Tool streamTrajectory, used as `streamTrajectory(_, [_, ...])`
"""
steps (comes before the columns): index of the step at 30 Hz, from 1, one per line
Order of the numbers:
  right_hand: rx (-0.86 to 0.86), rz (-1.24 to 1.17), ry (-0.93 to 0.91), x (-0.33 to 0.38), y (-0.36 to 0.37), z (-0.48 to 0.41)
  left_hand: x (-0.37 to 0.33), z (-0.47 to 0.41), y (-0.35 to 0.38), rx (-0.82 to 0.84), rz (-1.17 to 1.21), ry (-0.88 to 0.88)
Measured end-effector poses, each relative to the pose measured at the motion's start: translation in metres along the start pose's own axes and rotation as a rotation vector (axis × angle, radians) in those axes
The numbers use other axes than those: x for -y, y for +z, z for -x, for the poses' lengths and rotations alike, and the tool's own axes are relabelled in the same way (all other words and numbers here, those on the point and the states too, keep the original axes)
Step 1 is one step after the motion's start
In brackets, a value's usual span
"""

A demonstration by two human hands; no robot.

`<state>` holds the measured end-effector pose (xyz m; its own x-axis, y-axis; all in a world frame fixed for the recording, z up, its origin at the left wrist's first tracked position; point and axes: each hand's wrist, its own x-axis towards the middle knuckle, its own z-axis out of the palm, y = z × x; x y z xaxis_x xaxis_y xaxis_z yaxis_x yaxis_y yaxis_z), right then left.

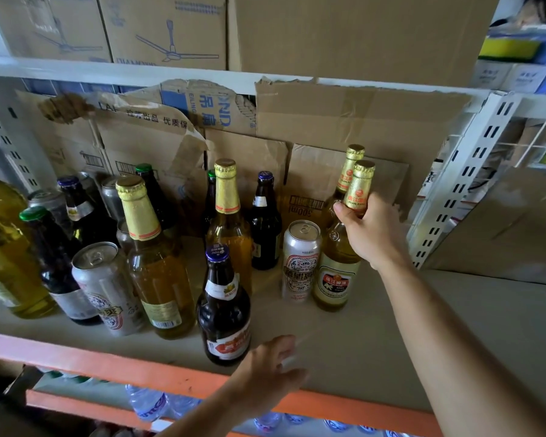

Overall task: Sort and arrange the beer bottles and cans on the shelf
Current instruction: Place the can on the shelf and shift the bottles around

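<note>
Bottle (pixel 336 279) with gold foil on its neck stands on the shelf (pixel 391 326) just right of the red-and-white can (pixel 300 260). The right hand (pixel 364 228) wraps thumb and fingers round its neck. One twin bottle (pixel 347 178) stands right behind it. Left of the can are two taller gold-foil bottles (pixel 227 216), six dark bottles (pixel 224 310) and one matching can (pixel 101 285). The left hand (pixel 271 364), blurred, hovers in front of the can with fingers loosely spread, holding nothing.
</note>
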<state>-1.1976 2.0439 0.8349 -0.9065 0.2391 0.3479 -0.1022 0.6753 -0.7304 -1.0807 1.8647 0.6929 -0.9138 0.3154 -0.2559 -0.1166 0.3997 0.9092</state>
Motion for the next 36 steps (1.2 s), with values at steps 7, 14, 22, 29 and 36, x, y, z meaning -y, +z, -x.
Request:
streamTrajectory(7, [0.006,0.019,-0.034,0.003,0.003,0.001,0.004,-0.005,0.000,0.026,0.010,0.029])
streamTrajectory(14, [-0.070,0.004,0.004,0.002,0.006,0.008,0.003,-0.002,0.000,0.008,-0.003,0.043])
streamTrajectory(22, [-0.029,-0.017,-0.003,-0.003,0.005,0.003,0.002,0.000,0.000,-0.001,0.023,0.057])
streamTrajectory(29, [0.011,-0.091,-0.052,-0.010,0.000,0.009,0.003,0.007,-0.001,-0.049,0.014,0.096])
streamTrajectory(36, [0.040,-0.128,0.042,-0.024,-0.001,0.026,0.002,0.013,0.000,-0.049,0.058,0.112])
